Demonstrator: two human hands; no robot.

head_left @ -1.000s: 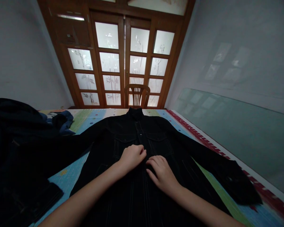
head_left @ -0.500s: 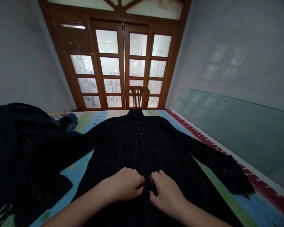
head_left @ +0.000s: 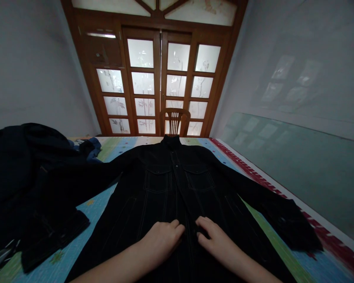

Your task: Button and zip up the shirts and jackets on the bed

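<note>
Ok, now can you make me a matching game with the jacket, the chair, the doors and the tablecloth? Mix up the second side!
Things:
1. Jacket
2. Chair
3. Doors
4. Tablecloth

What fits:
A. Brown, with a slatted back
B. Striped, with blue and green in it
C. Black, with the left hand and right hand at its front
D. Brown, with rows of bright glass panes

Right pairs: 1-C, 2-A, 3-D, 4-B
</note>
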